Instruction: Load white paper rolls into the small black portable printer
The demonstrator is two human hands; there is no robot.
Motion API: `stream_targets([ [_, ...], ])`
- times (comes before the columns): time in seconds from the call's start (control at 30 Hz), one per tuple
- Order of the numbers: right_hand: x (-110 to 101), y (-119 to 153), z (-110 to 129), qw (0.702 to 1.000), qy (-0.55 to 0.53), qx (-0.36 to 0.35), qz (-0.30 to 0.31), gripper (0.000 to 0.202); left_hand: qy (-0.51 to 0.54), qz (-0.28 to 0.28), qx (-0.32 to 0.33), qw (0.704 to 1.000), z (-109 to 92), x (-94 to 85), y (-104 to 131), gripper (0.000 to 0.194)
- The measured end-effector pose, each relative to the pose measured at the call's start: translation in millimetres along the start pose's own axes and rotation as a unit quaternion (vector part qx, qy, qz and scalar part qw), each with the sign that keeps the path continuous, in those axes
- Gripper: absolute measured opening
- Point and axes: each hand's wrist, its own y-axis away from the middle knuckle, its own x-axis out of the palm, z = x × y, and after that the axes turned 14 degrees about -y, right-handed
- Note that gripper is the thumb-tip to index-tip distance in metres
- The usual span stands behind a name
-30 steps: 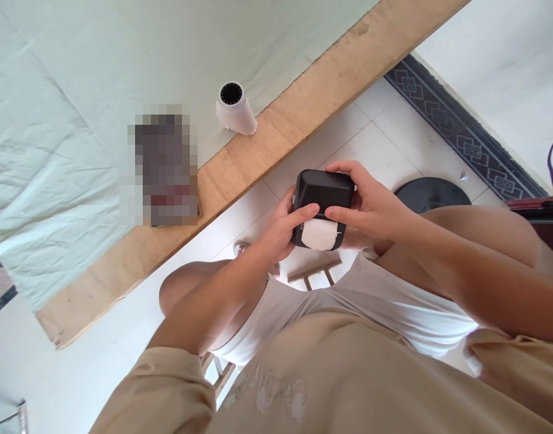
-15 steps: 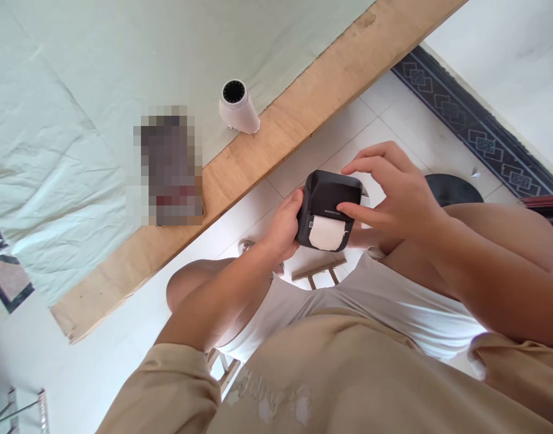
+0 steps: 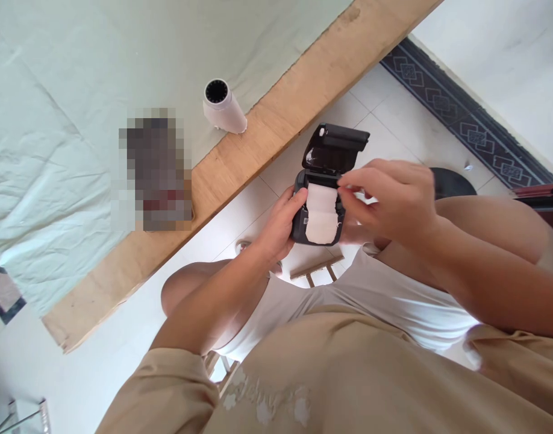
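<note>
My left hand [image 3: 281,226] grips a small black portable printer [image 3: 299,235] by its left side, the thumb resting on the upper rim. The printer's lid [image 3: 337,150] stands raised, tilted away from me. Inside the open compartment lies a white paper roll [image 3: 322,205], its torn end hanging over the front edge. My right hand [image 3: 389,193] is at the right side of the compartment, thumb and forefinger pinched together beside the roll. Whether anything is between those fingertips cannot be made out.
A table with a wooden edge [image 3: 258,129] and a pale green cloth [image 3: 78,72] lies ahead. On it stand a white cylinder with a black round end [image 3: 226,108] and a blurred-out object [image 3: 154,169]. A dark round stool [image 3: 455,181] is on the floor at the right.
The printer's lid has swung up and back, uncovering the paper roll. My right hand has moved from the lid to the compartment's right side, its fingers drawing together.
</note>
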Motion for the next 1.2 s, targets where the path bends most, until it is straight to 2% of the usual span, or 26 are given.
stream_targets([
  [0.1, 9, 3, 4, 0.992, 0.075, 0.043, 0.096, 0.018, -0.014, -0.007, 0.016, 1.000, 1, 0.8, 1, 0.055],
  [0.23, 12, -8, 16, 0.941, 0.108, 0.168, 0.271, 0.020, -0.032, -0.009, 0.024, 0.999, 4, 1.5, 2, 0.058],
  [0.3, 8, -17, 21, 0.919, 0.100, 0.214, 0.315, 0.022, -0.035, -0.006, 0.015, 0.999, 4, 2.8, 3, 0.058],
  [0.33, 5, -21, 23, 0.915, 0.086, 0.231, 0.318, 0.022, -0.033, -0.006, 0.008, 0.999, 3, 3.6, 4, 0.058],
  [0.4, -4, -26, 22, 0.917, 0.017, 0.261, 0.300, 0.025, -0.024, -0.011, -0.008, 1.000, 2, 4.3, 5, 0.058],
  [0.47, -14, -28, 17, 0.913, -0.114, 0.302, 0.250, 0.033, -0.013, -0.029, -0.015, 0.999, 1, 3.4, 4, 0.057],
  [0.5, -18, -28, 13, 0.900, -0.193, 0.330, 0.212, 0.038, -0.011, -0.040, -0.014, 0.999, 0, 2.3, 4, 0.057],
  [0.57, -24, -28, 5, 0.853, -0.329, 0.389, 0.115, 0.042, -0.013, -0.059, -0.011, 0.998, -1, -0.6, 3, 0.057],
  [0.63, -26, -30, -1, 0.819, -0.391, 0.419, 0.040, 0.034, -0.014, -0.069, -0.011, 0.997, -2, -3.0, 2, 0.057],
  [0.7, -27, -34, -5, 0.830, -0.381, 0.407, 0.026, 0.028, -0.012, -0.070, -0.011, 0.997, -2, -4.1, 3, 0.058],
  [0.8, -30, -54, -6, 0.894, -0.294, 0.332, 0.061, 0.032, -0.013, -0.059, -0.007, 0.998, 0, -3.9, 5, 0.062],
  [0.87, -32, -77, -6, 0.934, -0.223, 0.267, 0.083, 0.030, -0.013, -0.050, -0.008, 0.999, 1, -3.6, 6, 0.062],
  [0.93, -29, -108, -6, 0.957, -0.169, 0.209, 0.107, 0.030, -0.012, -0.046, -0.011, 0.999, 1, -3.5, 6, 0.059],
  [1.07, 0, -167, -14, 0.974, -0.074, 0.159, 0.145, 0.041, -0.011, -0.046, -0.014, 0.999, 0, -3.1, 7, 0.054],
  [1.2, 28, -189, -21, 0.960, 0.027, 0.194, 0.199, 0.057, -0.009, -0.035, -0.025, 0.999, 1, -2.4, 8, 0.050],
])
